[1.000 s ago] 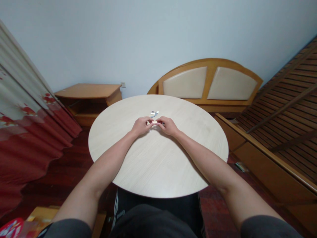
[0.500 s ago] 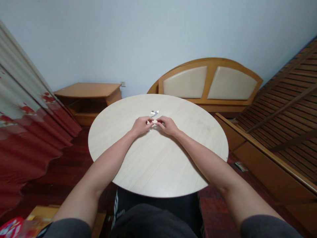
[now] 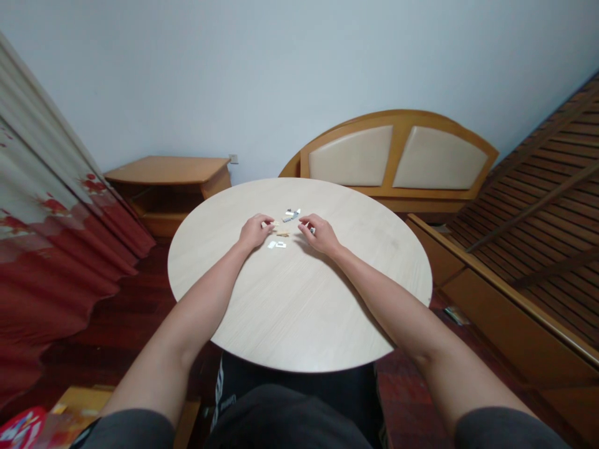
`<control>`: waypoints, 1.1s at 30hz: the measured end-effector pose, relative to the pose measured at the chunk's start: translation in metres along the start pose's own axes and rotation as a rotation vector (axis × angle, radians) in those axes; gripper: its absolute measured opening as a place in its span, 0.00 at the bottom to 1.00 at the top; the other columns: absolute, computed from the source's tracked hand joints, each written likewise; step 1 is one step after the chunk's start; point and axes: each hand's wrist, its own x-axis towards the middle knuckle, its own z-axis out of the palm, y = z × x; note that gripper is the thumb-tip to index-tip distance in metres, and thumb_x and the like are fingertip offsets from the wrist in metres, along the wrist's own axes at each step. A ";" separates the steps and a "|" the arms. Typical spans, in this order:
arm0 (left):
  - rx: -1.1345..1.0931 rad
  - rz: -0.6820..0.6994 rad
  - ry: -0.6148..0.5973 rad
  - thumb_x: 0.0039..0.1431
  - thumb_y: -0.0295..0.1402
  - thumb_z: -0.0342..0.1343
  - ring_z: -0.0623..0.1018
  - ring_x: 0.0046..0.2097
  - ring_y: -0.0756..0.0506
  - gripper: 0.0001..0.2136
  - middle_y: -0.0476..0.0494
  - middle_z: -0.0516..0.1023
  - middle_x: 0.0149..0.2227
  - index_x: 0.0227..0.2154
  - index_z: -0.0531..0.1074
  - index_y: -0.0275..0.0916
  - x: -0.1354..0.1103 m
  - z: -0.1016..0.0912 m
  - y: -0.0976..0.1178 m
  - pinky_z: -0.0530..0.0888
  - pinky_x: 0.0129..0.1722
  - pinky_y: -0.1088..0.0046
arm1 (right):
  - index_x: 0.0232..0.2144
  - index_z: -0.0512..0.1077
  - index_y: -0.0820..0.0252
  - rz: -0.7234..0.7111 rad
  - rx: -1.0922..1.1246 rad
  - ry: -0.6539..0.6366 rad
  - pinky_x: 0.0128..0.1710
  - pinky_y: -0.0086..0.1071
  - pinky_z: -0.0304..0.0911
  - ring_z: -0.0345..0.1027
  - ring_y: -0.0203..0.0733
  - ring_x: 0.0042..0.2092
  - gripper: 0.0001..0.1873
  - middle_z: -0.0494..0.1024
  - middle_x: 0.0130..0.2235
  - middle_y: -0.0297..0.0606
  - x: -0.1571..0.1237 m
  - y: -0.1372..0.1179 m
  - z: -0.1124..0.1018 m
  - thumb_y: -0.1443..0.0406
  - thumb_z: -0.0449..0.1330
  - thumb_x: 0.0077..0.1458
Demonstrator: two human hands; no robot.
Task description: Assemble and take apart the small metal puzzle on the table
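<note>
Both my hands rest on the round pale table (image 3: 299,312), a little apart. My left hand (image 3: 254,231) has its fingers curled in, fingertips beside a small tan piece (image 3: 282,232) that lies on the table between the hands. My right hand (image 3: 318,235) is also curled in a pinch, and a tiny white bit shows at its fingers. Two small white pieces (image 3: 276,244) lie just in front of the tan one. A few small grey and white pieces (image 3: 292,214) lie just beyond the hands. What either hand holds is too small to make out.
A wooden headboard with padded panels (image 3: 397,159) leans on the wall behind the table. A low wooden cabinet (image 3: 168,181) stands at the back left. A slatted bed frame (image 3: 538,212) is at the right and a red-and-white curtain (image 3: 51,237) at the left.
My hands were together, pinching a small tan piece between them. They have drawn apart, the tan piece now lies on the table, and two white pieces show in front of it.
</note>
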 end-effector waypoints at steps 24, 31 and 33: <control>0.252 -0.120 -0.219 0.72 0.41 0.52 0.80 0.55 0.40 0.18 0.39 0.84 0.55 0.49 0.85 0.41 -0.001 0.004 0.004 0.74 0.51 0.69 | 0.45 0.80 0.61 0.115 -0.087 0.018 0.51 0.40 0.68 0.76 0.48 0.45 0.19 0.84 0.46 0.47 -0.001 0.005 -0.002 0.59 0.51 0.72; 0.219 -0.063 -0.198 0.73 0.40 0.50 0.80 0.54 0.39 0.18 0.38 0.84 0.53 0.48 0.84 0.40 0.001 0.006 0.001 0.74 0.52 0.68 | 0.58 0.78 0.62 0.158 -0.239 -0.180 0.63 0.45 0.65 0.73 0.53 0.59 0.22 0.81 0.59 0.50 0.021 0.030 0.005 0.66 0.52 0.69; 0.200 -0.059 -0.185 0.73 0.40 0.50 0.80 0.53 0.39 0.18 0.37 0.84 0.53 0.47 0.84 0.39 0.001 0.006 -0.001 0.75 0.51 0.67 | 0.60 0.77 0.61 0.152 -0.255 -0.277 0.63 0.44 0.65 0.73 0.53 0.59 0.22 0.81 0.60 0.50 0.037 0.036 0.005 0.65 0.55 0.68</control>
